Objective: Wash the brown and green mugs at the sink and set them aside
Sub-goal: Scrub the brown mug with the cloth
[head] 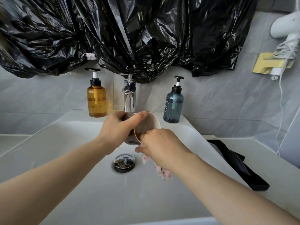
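While our left grip [116, 129] clasps the tilted brown mug [148, 124] over the white sink [65, 151], our right grip [162, 143] clutches a pink-patterned cloth [163, 173] at its rim

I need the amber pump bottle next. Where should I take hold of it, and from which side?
Grip the amber pump bottle round its straight-sided body, probably from the front-left: it stands upright on the sink ledge, the wall is right behind it, the faucet crowds its right side, and the thin pump neck gives less hold.
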A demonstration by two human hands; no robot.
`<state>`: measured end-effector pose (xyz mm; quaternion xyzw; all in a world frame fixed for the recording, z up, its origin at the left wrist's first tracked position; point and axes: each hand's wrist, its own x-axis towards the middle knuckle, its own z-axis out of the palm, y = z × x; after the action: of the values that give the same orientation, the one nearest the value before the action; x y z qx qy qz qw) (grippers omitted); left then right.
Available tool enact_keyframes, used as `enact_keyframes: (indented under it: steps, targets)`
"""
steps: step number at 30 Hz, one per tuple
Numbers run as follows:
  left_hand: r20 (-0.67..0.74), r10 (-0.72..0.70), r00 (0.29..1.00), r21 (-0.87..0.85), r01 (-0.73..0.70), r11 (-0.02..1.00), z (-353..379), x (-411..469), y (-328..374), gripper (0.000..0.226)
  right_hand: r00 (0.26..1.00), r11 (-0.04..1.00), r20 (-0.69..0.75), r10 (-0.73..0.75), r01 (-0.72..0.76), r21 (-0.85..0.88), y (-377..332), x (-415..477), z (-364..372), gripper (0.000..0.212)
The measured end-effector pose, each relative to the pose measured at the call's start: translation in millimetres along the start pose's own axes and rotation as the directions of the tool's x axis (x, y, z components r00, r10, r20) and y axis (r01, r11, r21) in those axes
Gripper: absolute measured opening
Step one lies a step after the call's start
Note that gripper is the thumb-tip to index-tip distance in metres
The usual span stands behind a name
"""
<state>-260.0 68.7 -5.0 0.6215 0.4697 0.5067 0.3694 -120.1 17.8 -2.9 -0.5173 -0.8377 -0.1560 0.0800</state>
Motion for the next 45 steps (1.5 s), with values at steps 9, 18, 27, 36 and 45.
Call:
enact_keyframes:
  steps: [9, 18, 27, 36, 45]
  targets:
    - [0.027, -0.070, 0.997, -0.097, 0.073, 0.993, -3, 1, 0, 0.061, 0.992, 0.813, 0.021, 0.126, -0.115, 0.570, 1, -4, 9, 0.038]
    - [0.130, -0.171, 0.977, -0.148, 0.190, 0.971, -3, -2, 9, 0.060, 0.999, 0.962, 0.010, 0.040, -0.041, 0.268, 6, -7, 1, 0.008]
    - [0.360, -0.282, 0.889, 0.091, 0.267, 0.959, -16, -3, 9, 0.062, 0.990, 0.990, 0.120, -0.073, 0.058, 0.130, 8, -11, 0, 0.028]
    - [0.113, -0.209, 0.971, -0.090, 0.220, 0.971, 3, 0, -1, 0.056, 0.988, 0.834, 0.090, 0.121, -0.151, 0.531, 1, -8, 5, 0.042]
    - [0.155, -0.213, 0.965, -0.124, 0.233, 0.965, 2, -1, -2, 0.055, 0.992, 0.888, 0.071, 0.102, -0.122, 0.443, 2, -10, 3, 0.041]
